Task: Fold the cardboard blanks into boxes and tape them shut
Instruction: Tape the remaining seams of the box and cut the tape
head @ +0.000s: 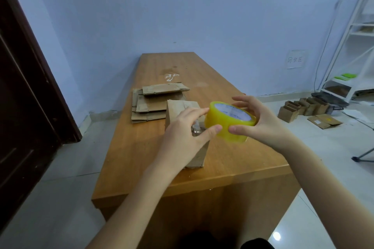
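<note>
- Head view: the right hand [261,123] holds a yellow roll of tape [230,122] up in the air, with the thumb under it and the fingers curled over its far side.
- The left hand [182,133] touches the left side of the roll with the tip of its thumb and first finger. They seem to pinch at the edge of the tape, but it is hard to tell if they hold the loose end.
- Under both hands a folded cardboard box [188,127] sits on the wooden table [141,147]. The left hand hides part of it. Something shiny and clear shows on the box near the left fingers.
- Behind the box, a bit to the left, lies a stack of flat cardboard blanks [155,103].
- On the floor to the right stand more small brown boxes [303,107] in a row, and a flat piece of cardboard [324,121] lies near them.
- A white shelf [356,46] stands against the blue wall [182,16] on the right.
- A dark door [24,87] is on the left.
</note>
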Tool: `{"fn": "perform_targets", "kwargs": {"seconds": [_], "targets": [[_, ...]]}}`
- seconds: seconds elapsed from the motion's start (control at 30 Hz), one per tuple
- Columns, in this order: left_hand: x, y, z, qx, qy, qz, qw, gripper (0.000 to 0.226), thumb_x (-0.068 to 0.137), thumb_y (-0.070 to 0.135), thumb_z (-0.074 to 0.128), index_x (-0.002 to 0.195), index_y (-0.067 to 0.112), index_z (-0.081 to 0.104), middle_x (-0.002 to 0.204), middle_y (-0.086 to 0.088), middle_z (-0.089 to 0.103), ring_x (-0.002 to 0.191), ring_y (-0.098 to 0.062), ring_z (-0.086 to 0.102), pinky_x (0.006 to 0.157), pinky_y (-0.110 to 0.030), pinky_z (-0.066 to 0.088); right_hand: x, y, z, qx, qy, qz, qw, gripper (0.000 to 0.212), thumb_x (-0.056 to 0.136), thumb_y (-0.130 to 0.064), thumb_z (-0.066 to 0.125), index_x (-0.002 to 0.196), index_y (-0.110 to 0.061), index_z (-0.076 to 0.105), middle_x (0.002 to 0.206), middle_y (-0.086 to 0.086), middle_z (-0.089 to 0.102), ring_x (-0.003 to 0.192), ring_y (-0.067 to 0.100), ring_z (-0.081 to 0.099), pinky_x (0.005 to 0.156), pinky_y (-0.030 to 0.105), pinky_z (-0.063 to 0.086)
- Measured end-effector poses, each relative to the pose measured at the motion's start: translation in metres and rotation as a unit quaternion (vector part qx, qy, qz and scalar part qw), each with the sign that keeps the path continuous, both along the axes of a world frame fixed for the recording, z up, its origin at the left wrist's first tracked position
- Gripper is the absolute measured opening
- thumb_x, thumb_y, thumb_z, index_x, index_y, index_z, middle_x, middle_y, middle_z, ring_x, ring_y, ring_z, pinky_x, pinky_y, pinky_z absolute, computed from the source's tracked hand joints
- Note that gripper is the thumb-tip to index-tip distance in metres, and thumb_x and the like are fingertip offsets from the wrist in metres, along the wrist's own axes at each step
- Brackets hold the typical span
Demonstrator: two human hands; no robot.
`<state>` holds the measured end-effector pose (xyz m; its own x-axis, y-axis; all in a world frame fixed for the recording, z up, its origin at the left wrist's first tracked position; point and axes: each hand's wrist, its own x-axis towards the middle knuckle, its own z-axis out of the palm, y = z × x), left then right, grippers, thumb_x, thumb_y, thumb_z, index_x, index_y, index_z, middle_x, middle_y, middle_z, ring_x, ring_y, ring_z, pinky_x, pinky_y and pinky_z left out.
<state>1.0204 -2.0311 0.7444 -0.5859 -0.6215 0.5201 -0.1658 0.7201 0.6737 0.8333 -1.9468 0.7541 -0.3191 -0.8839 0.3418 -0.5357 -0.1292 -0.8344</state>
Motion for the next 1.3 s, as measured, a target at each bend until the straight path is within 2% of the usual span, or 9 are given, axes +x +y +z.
{"fn": "perform_targets", "kwargs": {"seconds": [0.1,0.23,0.43,0.7,0.83,0.93,1.03,1.13,1.3], "targets": [[-0.003,0.000,-0.008,-0.013,0.056,0.037,0.998,0.048,0.079,0.046,0.063,0.119,0.020,0.064,0.109,0.013,0.063,0.102,-0.002,0.058,0.086,-0.029,0.052,0.010,-0.004,-0.002,-0.006,-0.010,-0.023,1.000,0.079,0.052,-0.057,0.085,0.120,-0.035,0.050,0.115,-0.012,0.056,0.108,0.004,0.055,0.073,0.015,0.052],[-0.003,0.000,-0.012,-0.032,0.104,0.065,0.992,0.037,0.082,0.038,0.063,0.110,0.016,0.070,0.104,0.010,0.066,0.095,-0.003,0.062,0.080,-0.024,0.054,0.023,-0.009,-0.001,-0.022,-0.011,-0.062,0.998,0.078,0.050,-0.054,0.072,0.120,-0.028,0.052,0.110,-0.018,0.055,0.099,-0.006,0.053,0.066,0.005,0.047],[0.004,-0.002,-0.015,-0.042,0.135,0.084,0.986,0.018,0.082,0.024,0.068,0.096,0.014,0.072,0.093,0.009,0.066,0.086,-0.004,0.063,0.074,-0.019,0.054,0.032,-0.016,-0.002,-0.019,0.011,-0.084,0.996,0.083,0.046,-0.064,0.071,0.119,-0.029,0.051,0.108,-0.021,0.053,0.097,-0.005,0.053,0.068,0.013,0.047],[0.003,-0.005,-0.012,0.042,0.150,0.084,0.984,0.001,0.088,0.021,0.063,0.089,0.021,0.064,0.085,0.005,0.067,0.076,-0.008,0.065,0.065,-0.018,0.051,0.042,-0.015,0.003,-0.008,0.027,-0.103,0.994,0.087,0.047,-0.071,0.064,0.122,-0.030,0.050,0.110,-0.017,0.054,0.098,0.000,0.055,0.072,0.018,0.050],[0.003,-0.008,-0.011,0.074,0.129,0.082,0.985,0.007,0.091,0.020,0.058,0.093,0.017,0.064,0.082,0.005,0.066,0.076,-0.008,0.063,0.063,-0.016,0.048,0.046,-0.012,0.005,-0.004,0.085,-0.118,0.989,0.091,0.052,-0.078,0.058,0.129,-0.030,0.047,0.118,-0.016,0.051,0.117,0.011,0.049,0.091,0.034,0.051],[0.006,-0.011,-0.009,0.102,0.112,0.063,0.986,0.012,0.094,0.019,0.054,0.097,0.016,0.065,0.086,0.003,0.067,0.083,-0.010,0.064,0.071,-0.021,0.053,0.048,-0.012,0.007,0.010,0.100,-0.128,0.987,0.092,0.052,-0.080,0.055,0.128,-0.030,0.046,0.116,-0.017,0.050,0.118,0.012,0.047,0.091,0.037,0.051],[0.011,-0.013,-0.004,0.161,0.118,0.012,0.980,0.023,0.093,0.033,0.050,0.095,0.017,0.066,0.089,-0.001,0.068,0.089,-0.015,0.064,0.082,-0.037,0.054,0.049,-0.012,0.009,0.011,0.103,-0.135,0.985,0.090,0.051,-0.082,0.053,0.124,-0.030,0.044,0.113,-0.016,0.049,0.115,0.011,0.048,0.089,0.036,0.052],[0.014,-0.010,0.001,0.171,0.112,-0.004,0.979,0.037,0.080,0.055,0.061,0.089,0.020,0.064,0.086,-0.001,0.067,0.084,-0.015,0.064,0.078,-0.033,0.054,0.052,-0.011,0.012,0.005,0.101,-0.130,0.986,0.092,0.051,-0.081,0.053,0.125,-0.028,0.043,0.115,-0.014,0.050,0.113,0.011,0.049,0.085,0.029,0.051],[0.015,-0.015,0.004,0.199,0.120,0.010,0.973,0.043,0.070,0.056,0.057,0.086,0.016,0.060,0.086,-0.006,0.068,0.080,-0.017,0.065,0.077,-0.032,0.054,0.049,-0.009,0.014,-0.005,0.097,-0.086,0.992,0.096,0.051,-0.076,0.060,0.131,-0.027,0.038,0.126,-0.009,0.049,0.114,0.009,0.048,0.080,0.019,0.046]]}}
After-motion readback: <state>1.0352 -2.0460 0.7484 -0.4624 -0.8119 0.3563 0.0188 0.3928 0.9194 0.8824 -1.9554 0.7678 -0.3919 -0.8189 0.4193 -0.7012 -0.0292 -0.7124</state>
